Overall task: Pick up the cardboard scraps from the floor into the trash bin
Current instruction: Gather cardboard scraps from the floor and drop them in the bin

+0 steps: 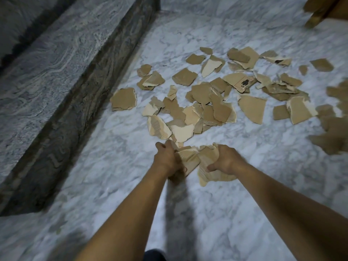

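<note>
Torn brown and tan cardboard scraps (211, 102) lie scattered over the white marble floor (105, 166) ahead of me, from the middle out to the right edge. My left hand (166, 159) is closed around a bunch of scraps (188, 159) held just above the floor. Close beside it, my right hand (225, 160) grips another bunch of scraps (207, 174), with pieces sticking out below the fingers. The two bunches touch between my hands. No trash bin is in view.
A raised grey stone ledge (62, 76) with a dark side face runs along the left, from near me to the far corner. A wooden furniture leg (318, 14) stands at the top right. More blurred scraps (333, 132) lie at the right edge.
</note>
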